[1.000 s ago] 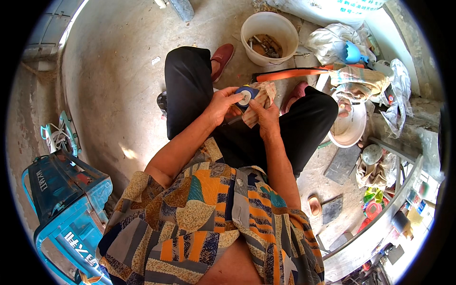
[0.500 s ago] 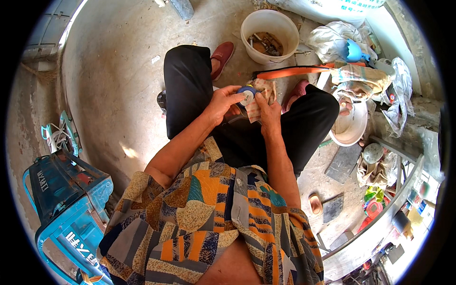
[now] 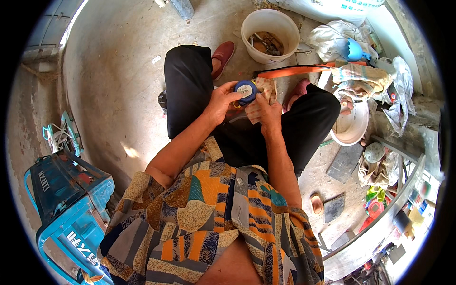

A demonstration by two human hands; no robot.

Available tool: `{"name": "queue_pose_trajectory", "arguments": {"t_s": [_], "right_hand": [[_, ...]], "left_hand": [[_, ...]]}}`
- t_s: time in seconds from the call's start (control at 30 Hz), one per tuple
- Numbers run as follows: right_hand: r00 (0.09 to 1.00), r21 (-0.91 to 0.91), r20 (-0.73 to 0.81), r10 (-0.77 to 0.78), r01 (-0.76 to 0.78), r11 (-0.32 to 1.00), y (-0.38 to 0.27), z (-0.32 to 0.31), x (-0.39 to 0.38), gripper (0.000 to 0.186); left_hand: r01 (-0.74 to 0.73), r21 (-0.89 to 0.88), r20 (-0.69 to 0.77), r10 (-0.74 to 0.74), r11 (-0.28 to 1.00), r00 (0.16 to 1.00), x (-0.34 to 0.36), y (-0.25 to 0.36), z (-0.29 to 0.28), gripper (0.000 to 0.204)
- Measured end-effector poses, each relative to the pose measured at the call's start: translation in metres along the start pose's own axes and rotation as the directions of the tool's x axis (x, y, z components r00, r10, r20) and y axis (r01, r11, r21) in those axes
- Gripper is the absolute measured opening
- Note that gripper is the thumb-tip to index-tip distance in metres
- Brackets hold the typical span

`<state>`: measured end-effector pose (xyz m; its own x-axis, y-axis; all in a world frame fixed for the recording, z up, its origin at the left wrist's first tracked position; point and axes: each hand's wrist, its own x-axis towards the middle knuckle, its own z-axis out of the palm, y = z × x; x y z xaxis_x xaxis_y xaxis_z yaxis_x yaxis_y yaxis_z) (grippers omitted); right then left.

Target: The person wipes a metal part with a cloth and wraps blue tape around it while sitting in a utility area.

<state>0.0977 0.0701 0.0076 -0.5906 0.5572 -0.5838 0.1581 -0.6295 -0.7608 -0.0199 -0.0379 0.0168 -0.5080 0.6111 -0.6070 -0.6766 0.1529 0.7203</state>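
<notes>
Between my knees, my left hand (image 3: 222,103) grips a dark blue tape measure (image 3: 246,91) by its left side. A round pale label on its face is turned up, and bits of yellow show at its edges. My right hand (image 3: 269,113) is closed on a checked, stained cloth (image 3: 266,89), bunched against the right side of the tape measure. The right thumb rests near the tape measure's lower right edge. The cloth hides that side, and most of the right fingers are out of sight beneath it.
Ahead stands a white bucket (image 3: 248,23) with metal pieces in it. A long orange-and-black tool (image 3: 294,71) lies beyond the cloth. A white basin (image 3: 357,129) sits by my right knee, near bags and rags. A blue metal-framed machine (image 3: 71,209) stands at my left.
The tape measure has turned in my left hand, so its labelled face shows more fully. The cloth has shifted slightly against it; both arms stay nearly in place.
</notes>
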Motion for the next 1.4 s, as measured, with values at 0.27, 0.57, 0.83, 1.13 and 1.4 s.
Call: {"name": "queue_pose_trajectory", "arguments": {"t_s": [0.27, 0.57, 0.83, 1.13, 1.4], "right_hand": [[0.999, 0.167, -0.025, 0.048, -0.043, 0.985, -0.006, 0.0, 0.0, 0.024], [0.995, 0.159, 0.049, 0.088, -0.095, 0.983, -0.017, 0.004, -0.005, 0.025], [0.995, 0.177, 0.093, 0.045, -0.061, 0.982, -0.009, -0.001, -0.002, 0.025], [0.999, 0.163, -0.017, -0.039, 0.041, 0.986, -0.001, 0.004, -0.001, 0.025], [0.999, 0.104, -0.01, -0.041, 0.042, 0.994, -0.004, 0.004, 0.0, 0.024]], "left_hand": [[0.014, 0.024, 0.001, -0.014, 1.0, 1.0, 0.0, 0.0, -0.001, 0.041], [0.052, -0.087, 0.042, -0.049, 0.995, 0.998, -0.001, 0.0, 0.001, 0.042], [0.105, -0.011, 0.073, -0.104, 0.994, 0.992, -0.002, 0.005, 0.0, 0.044], [0.048, -0.067, 0.132, -0.039, 0.997, 0.991, 0.0, -0.002, 0.001, 0.047], [-0.023, 0.223, 0.224, -0.028, 0.974, 0.974, -0.007, 0.003, 0.003, 0.047]]}}
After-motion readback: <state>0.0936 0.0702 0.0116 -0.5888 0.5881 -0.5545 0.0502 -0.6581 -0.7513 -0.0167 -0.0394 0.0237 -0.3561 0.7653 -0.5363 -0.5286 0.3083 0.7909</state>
